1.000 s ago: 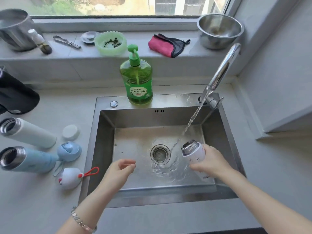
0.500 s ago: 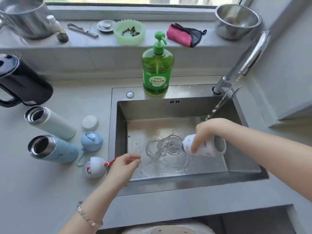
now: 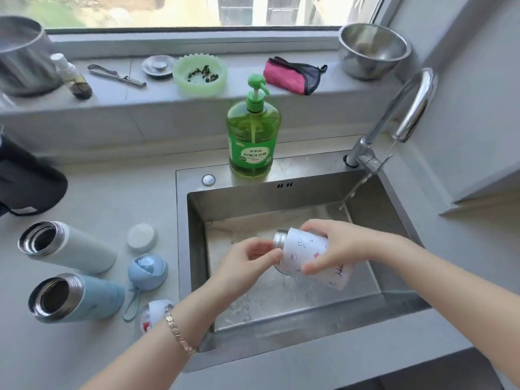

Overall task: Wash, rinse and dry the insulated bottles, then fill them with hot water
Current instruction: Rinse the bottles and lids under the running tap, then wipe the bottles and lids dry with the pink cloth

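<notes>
Three bottles — mint bottle (image 3: pixel 73 249), blue bottle (image 3: pixel 92 299), white bottle (image 3: pixel 306 249) clasped by right grip (image 3: pixel 337 246) — left grip (image 3: pixel 244 266) hold unclear.

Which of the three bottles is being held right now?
The small printed bottle, gripped by the right hand over the sink; the pale bottle and blue bottle sit on the counter.

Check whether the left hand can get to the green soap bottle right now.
Probably yes. The left hand is over the sink, at the mouth of the white bottle the right hand grips; the soap bottle stands on the ledge straight behind, with only open basin between.
</notes>
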